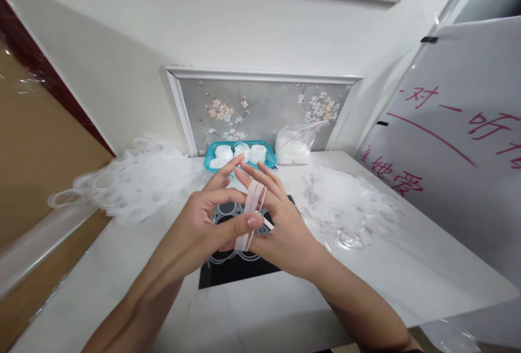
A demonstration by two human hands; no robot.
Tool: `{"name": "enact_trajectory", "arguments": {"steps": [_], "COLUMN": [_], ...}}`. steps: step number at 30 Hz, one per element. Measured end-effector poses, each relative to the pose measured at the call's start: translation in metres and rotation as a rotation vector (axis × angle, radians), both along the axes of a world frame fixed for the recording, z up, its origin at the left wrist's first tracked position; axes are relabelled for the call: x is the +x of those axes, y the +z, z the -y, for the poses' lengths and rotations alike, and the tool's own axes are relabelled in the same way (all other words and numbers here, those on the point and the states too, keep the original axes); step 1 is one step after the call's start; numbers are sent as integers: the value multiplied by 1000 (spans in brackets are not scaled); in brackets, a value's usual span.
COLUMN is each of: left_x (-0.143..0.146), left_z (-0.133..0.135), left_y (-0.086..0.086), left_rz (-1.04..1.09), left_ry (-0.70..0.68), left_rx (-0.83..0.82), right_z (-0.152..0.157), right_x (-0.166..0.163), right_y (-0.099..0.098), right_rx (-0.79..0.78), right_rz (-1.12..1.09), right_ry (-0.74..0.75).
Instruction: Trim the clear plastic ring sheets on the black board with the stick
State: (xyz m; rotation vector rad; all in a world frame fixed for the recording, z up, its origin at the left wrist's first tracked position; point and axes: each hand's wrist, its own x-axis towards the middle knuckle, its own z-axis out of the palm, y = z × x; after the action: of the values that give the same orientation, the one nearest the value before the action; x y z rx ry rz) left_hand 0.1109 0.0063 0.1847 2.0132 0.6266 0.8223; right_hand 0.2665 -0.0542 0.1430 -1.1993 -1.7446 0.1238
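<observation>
While the left hand (203, 217) holds a white band (253, 201) in a narrow, pinching grip, the right hand (287, 228) holds it looped round its fingers (272, 184).

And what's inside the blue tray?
Three white bundles in a row, plus a flatter white piece at front left. Fingertips cover part of the front of the tray, hiding anything there.
</observation>
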Motion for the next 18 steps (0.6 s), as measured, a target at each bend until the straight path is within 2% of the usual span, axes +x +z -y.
{"name": "enact_trajectory", "arguments": {"steps": [4,8,10,15,18], "left_x": [2,-2,-4,-7,-8], "left_z": [0,-2,-2,-7,-13], "left_y": [3,4,5,5,2], "left_rz": [-46,-18,-36,-19,5], "left_ry": [-68,-167,-187,-183,-179], "left_rx": [-75,-93,-99,-27,7], "right_z": [-2,0,4,13,15], "right_x": [0,8,15,27,28], "right_y": [-2,4,8,20,26], "right_rx": [57,68,23,-213,-291], "right_rz": [121,9,-165,-724,-877], "right_ry": [-104,-117,-22,455,612]}}
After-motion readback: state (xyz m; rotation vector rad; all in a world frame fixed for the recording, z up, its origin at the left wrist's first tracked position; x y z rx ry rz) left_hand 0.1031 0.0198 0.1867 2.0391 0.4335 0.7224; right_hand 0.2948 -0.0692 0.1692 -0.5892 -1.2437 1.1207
